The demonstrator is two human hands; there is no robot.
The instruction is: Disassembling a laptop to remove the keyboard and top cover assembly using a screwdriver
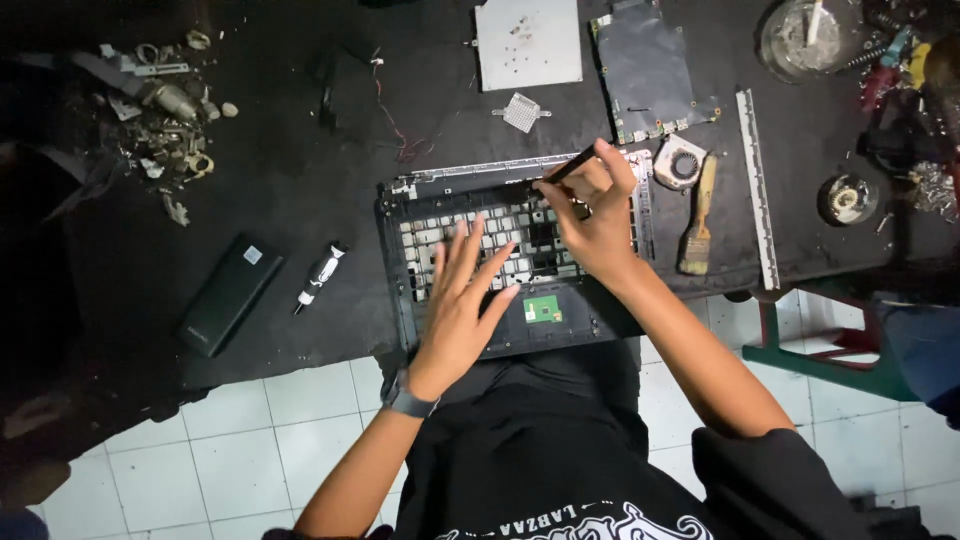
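A dark laptop shell (400, 250) lies open side up at the near edge of a black work table, its metal keyboard backing and a small green board (543, 309) exposed. My left hand (462, 300) rests flat on the shell with fingers spread, holding nothing. My right hand (592, 215) grips a thin black tool (568, 166) and presses its tip near the shell's far edge.
A black-and-white screwdriver (320, 276) and a black battery pack (229, 293) lie left of the shell. A brush (699, 215), a fan (680, 163), a metal strip (758, 185), a circuit board (650, 70) and a grey plate (528, 42) lie behind and right. Loose scrap (165, 110) sits far left.
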